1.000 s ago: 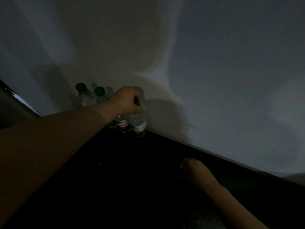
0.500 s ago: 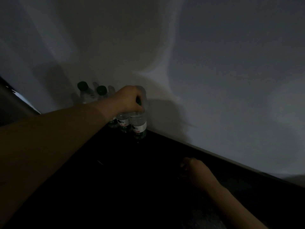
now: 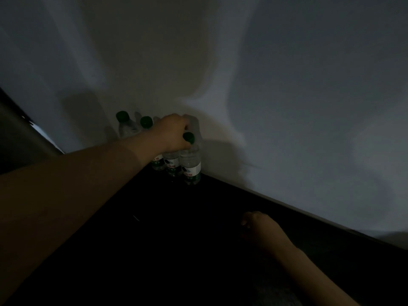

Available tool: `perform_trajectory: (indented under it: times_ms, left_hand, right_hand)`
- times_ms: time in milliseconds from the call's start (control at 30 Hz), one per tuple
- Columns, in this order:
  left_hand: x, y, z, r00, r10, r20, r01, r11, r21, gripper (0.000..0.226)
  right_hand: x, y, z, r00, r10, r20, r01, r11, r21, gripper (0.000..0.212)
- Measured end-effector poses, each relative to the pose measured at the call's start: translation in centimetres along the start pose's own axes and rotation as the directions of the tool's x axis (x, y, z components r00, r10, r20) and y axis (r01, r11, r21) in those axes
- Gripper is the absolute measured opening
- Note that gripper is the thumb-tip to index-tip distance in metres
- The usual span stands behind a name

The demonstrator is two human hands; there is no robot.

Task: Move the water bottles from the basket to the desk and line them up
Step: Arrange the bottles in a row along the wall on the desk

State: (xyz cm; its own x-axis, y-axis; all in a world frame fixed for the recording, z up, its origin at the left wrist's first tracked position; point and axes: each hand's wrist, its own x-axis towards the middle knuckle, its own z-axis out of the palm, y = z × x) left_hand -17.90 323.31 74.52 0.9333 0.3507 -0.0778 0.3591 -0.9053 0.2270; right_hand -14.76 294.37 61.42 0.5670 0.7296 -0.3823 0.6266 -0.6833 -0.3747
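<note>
Fingers [image 3: 184, 121] of the left hand [image 3: 171, 134] curled over the neck of the end bottle [image 3: 191, 165], thumb side toward the camera; its green cap [image 3: 188, 138] pokes out just below the knuckles, so the grip sits low on the neck rather than over the top; light too dim to say how firmly they close; bottle upright, base on the desk [image 3: 198, 239], label facing out; directly beside it, under the heel of the same hand, two more labelled bottles stand touching or nearly so; beyond the wrist, away from the fingertips, two further capped bottles [image 3: 123, 124] continue the row, all tight against the wall [image 3: 287, 107] behind the fingers; right hand [image 3: 258, 224] well apart from the row, on the near side of the desk, resting on the dark surface with fingers loosely curled, nothing seen in it; basket not in view. Judgement: step in hand is the setting-down and squaring of the end bottle into the line; about five bottles placed, so the task looks well along, though how many remain in the basket cannot be told. Next move, as I read it: check the end bottle stands flush with its neighbour, ease the fingers straight up off the neck without dragging the cap sideways, since a nudge could topple the close-packed row; then draw the arm back toward the basket for any bottle left.
</note>
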Motion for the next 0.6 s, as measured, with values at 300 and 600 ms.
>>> perform_trajectory:
  times_ms: [300,600]
  left_hand:
    - [-8.7,-0.9,0.1,0.998,0.017,0.062,-0.013,0.998,-0.054,0.03]
    - [-19.8,-3.4,0.5,0.989,0.0,0.146,0.024,0.987,-0.16,0.038]
  right_hand:
    - [-4.2,-3.7,-1.4,1.0,-0.023,0.012,0.024,0.997,-0.076,0.027]
    - [-9.8,-8.5,-1.7,0.998,-0.049,-0.037,0.044,0.991,-0.125,0.031]
